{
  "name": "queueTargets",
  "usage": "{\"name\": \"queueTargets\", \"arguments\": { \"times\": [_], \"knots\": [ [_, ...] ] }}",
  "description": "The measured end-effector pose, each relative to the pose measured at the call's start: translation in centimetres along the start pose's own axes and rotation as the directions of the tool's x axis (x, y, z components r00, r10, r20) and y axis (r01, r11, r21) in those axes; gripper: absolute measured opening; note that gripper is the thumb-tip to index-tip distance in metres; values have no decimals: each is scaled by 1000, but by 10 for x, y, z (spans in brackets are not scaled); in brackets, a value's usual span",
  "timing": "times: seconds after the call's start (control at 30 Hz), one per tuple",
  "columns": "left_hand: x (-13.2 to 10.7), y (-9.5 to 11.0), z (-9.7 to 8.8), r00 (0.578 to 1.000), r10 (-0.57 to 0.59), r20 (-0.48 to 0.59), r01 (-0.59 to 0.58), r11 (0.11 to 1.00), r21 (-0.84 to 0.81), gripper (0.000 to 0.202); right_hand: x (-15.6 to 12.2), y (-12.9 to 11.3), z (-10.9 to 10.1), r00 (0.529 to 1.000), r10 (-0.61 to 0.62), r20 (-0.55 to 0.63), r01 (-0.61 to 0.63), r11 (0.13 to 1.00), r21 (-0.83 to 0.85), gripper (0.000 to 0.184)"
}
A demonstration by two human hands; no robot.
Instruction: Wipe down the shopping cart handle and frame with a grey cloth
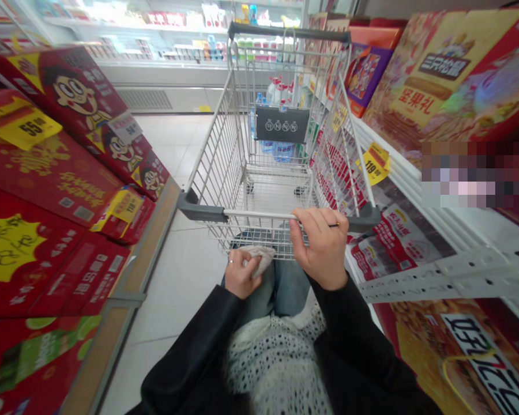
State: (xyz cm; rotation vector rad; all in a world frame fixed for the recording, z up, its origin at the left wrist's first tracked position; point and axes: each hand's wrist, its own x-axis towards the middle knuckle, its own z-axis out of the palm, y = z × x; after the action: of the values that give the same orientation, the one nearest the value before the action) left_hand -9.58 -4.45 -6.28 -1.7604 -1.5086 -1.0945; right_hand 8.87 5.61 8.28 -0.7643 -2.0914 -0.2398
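Well, our right hand (322, 248) wraps closed around the shopping cart's handle (259, 214), while our left hand (241, 274) pinches a crumpled pale cloth (258, 259) just behind that handle; farther out, red gift boxes (56, 150) stack up to its left.

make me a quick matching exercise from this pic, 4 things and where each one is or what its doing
Things:
1 right hand
2 left hand
3 yellow 119 price tag
4 red cartoon-face boxes

Places or states:
a stacked on the left side of the view
b gripping the cart handle
c on the right side of the view
d holding a crumpled pale cloth

Right pairs: 1b, 2d, 3c, 4a
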Motion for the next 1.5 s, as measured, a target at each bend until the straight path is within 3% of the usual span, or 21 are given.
{"name": "queueTargets", "arguments": {
  "times": [0.07, 0.13, 0.27, 0.37, 0.47, 0.57, 0.7, 0.8, 0.9, 1.0, 1.1, 1.2, 1.3, 1.4, 1.5],
  "knots": [
    [-12, 3, -1, 999, -12, 50, 12, 1000, -5, 33, 0, 0, 0, 1000, 0, -3, 0, 1000, -9, 14],
    [-6, 3, -12, 999, -30, 33, 30, 1000, -5, 36, -1, 0, 0, 1000, 3, -1, -3, 1000, -11, 14],
    [44, -4, -43, 981, -75, -177, 81, 996, 32, 48, -2, 0, -1, 1000, -6, -16, 6, 1000, -9, 15],
    [73, -9, -54, 959, -73, -274, 95, 993, 66, 54, -1, 0, -1, 1000, -5, -16, 5, 1000, -6, 15],
    [61, -8, -40, 987, -62, -149, 68, 997, 35, 47, -1, -1, -1, 1000, -5, -8, 5, 1000, -5, 15],
    [20, -3, -18, 999, -43, 10, 42, 999, 19, 38, 0, 0, 0, 1000, -9, -7, 9, 1000, -7, 14],
    [-14, 3, -9, 992, -83, 95, 80, 996, 34, 36, 0, 0, 0, 1000, -7, -9, 7, 1000, -13, 14],
    [1, 1, -27, 993, -109, 50, 108, 994, 35, 37, -1, 0, 1, 1000, -5, -12, 5, 1000, -12, 14],
    [33, -7, -49, 992, -96, -78, 99, 994, 39, 42, -2, 1, 2, 1000, -4, -21, 4, 1000, -6, 14],
    [52, -17, -52, 981, -77, -180, 89, 994, 57, 42, -1, 1, 2, 1000, -2, -20, 2, 1000, -7, 14],
    [38, -19, -33, 987, -57, -150, 64, 997, 44, 33, -1, 1, 1, 1000, -4, -12, 4, 1000, -11, 15],
    [4, -12, -12, 998, -58, -20, 59, 998, 28, 29, -1, 1, 1, 1000, 0, -2, 0, 1000, -14, 15],
    [-14, -5, -6, 995, -75, 68, 74, 997, 18, 29, -2, 1, 1, 1000, 8, -5, -8, 1000, -17, 14],
    [3, -3, -22, 991, -134, 27, 133, 990, 42, 32, -2, 2, 1, 1000, 9, -10, -9, 1000, -13, 15],
    [42, -4, -46, 974, -185, -129, 198, 975, 97, 41, -2, 2, 0, 1000, 2, -13, -2, 1000, 1, 15]
  ]
}}
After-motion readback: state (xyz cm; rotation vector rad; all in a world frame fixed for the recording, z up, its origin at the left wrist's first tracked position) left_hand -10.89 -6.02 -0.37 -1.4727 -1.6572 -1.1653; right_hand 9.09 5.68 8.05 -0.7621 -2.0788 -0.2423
